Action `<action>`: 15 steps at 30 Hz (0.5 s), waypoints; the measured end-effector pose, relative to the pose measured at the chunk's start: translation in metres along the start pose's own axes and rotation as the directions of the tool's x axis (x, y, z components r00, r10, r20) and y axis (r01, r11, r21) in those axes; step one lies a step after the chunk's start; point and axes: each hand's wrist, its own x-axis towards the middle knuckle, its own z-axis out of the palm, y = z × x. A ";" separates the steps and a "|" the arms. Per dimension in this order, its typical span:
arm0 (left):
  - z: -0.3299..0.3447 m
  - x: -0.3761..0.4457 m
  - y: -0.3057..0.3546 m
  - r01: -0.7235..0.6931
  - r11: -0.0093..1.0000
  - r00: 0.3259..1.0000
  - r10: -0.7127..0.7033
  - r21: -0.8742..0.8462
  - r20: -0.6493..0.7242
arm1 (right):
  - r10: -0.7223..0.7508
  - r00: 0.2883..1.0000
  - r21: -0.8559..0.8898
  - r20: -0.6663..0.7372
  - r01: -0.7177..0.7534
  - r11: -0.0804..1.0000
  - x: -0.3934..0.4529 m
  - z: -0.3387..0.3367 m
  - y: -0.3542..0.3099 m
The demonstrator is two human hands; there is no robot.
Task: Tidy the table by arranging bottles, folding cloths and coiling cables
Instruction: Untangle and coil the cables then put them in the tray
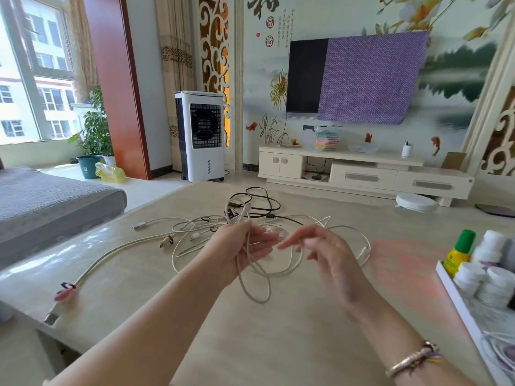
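While a tangle of cables [245, 224] lies spread over the middle of the pale table [278, 330], a person works at the coiling part of the tidy-up; the left hand [245, 246] is raised palm-up above the table, its fingers curled loosely round several strands of a white cable [256, 277] whose loops hang down from the palm toward the tabletop; the right hand [320, 252] hovers just beside it, fingers spread and relaxed, gripping nothing, though its fingertips reach toward the held strands; both forearms stretch forward from the near edge, a bracelet [412, 360] on the right wrist. Judging by the mess, the coiling has barely begun; the black cable [262, 201] and other white leads remain knotted together farther back, one long lead trailing to the left edge; the next move likely calls for the right hand to pick out a free strand and wind it round the left without dragging the knot tighter. Bottles [479, 271] already stand grouped in a white tray [457, 299] at the right.
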 end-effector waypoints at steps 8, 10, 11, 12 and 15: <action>0.002 -0.001 0.008 0.022 0.942 1.000 -0.024 -0.335 -0.002 | 0.105 0.967 -0.066 0.230 -0.092 0.994 -0.006 0.008 0.004; 0.000 -0.003 0.013 0.093 0.963 0.991 -0.064 -0.253 0.121 | 0.146 0.982 -0.049 0.122 -0.140 0.989 -0.002 0.003 0.006; -0.002 -0.006 0.016 0.121 0.978 0.977 -0.088 -0.172 0.192 | 0.150 0.987 -0.053 0.053 -0.148 0.988 0.000 -0.001 0.009; -0.004 -0.008 0.018 0.136 0.988 0.962 -0.113 -0.079 0.247 | 0.141 0.990 -0.082 -0.015 -0.141 0.987 0.000 -0.003 0.012; -0.007 -0.017 0.019 0.144 0.972 0.915 -0.203 0.186 0.349 | 0.083 0.989 -0.228 -0.118 -0.109 0.968 0.000 -0.003 0.019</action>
